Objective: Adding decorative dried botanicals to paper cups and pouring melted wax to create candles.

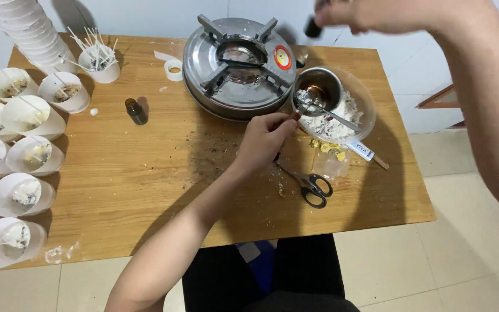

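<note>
Centrally, left hand (264, 138) w/ spoon (319, 110) near table (145, 173) edge

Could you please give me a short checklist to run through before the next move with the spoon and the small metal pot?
1. Left hand grips the spoon handle: ok.
2. Spoon bowl sits inside the small metal pot: ok.
3. Pot rests in the glass bowl of white flakes, upright: ok.
4. Right hand holds a small dark thing above the pot; whether it is open: cannot tell.
5. Scissors lie close to the table's near edge, by the left arm: not ok.
6. Gas stove shows no flame, nothing on it: ok.
</note>
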